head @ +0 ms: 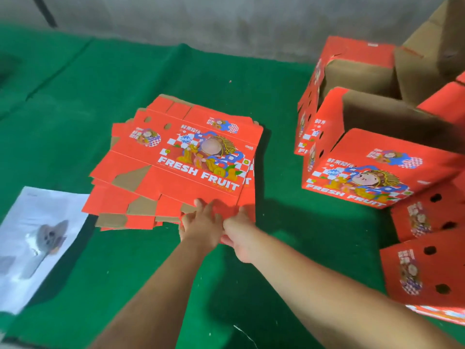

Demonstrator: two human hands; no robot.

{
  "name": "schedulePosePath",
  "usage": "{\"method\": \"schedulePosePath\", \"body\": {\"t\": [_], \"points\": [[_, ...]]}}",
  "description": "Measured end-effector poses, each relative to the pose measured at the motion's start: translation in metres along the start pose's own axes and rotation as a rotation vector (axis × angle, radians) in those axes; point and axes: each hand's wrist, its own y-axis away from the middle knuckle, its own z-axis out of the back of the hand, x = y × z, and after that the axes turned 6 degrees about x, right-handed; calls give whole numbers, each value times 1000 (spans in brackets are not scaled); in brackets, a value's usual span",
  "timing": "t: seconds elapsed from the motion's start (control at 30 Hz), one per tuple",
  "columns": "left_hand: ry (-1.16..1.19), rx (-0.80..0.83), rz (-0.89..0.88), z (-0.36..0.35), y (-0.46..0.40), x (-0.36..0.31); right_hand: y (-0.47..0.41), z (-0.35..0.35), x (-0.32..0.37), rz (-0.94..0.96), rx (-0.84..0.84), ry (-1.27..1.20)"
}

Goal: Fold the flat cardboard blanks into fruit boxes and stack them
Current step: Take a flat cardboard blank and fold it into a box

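A pile of flat red cardboard blanks, printed "FRESH FRUIT", lies on the green cloth in the middle. Both hands are at the pile's near right corner. My left hand rests on the bottom flaps with fingers spread over the cardboard. Beside it, my right hand pinches the near edge of a blank, thumb on top. Folded red fruit boxes stand open-topped at the right, with more boxes lying on their sides nearer to me.
The green cloth covers the work surface up to a grey wall at the back. A white printed sheet lies at the near left. A plain brown carton stands at the far right corner.
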Motion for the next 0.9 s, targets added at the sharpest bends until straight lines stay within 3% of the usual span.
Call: {"method": "schedulePosePath", "body": {"t": [0.07, 0.13, 0.23, 0.37, 0.63, 0.77, 0.9], "points": [[-339, 18, 3, -1, -6, 7, -14, 3, -3, -15, 11, -49], [-522, -15, -46, -6, -4, 14, -21, 5, -3, -58, 21, -201], [-601, -29, -75, -17, -3, 24, -25, 3, 3, -180, 72, -423], [-754, -103, -186, -24, -2, 36, -33, 7, 4, -233, 29, -480], [-511, -345, -465, -35, 20, 31, -21, 48, -13, -149, -123, -416], [-460, -280, -174, -48, 28, 48, -3, 106, -18, -24, -240, -454], [-260, -395, -58, -38, 33, 53, 28, 156, -21, 136, -389, -437]]}}
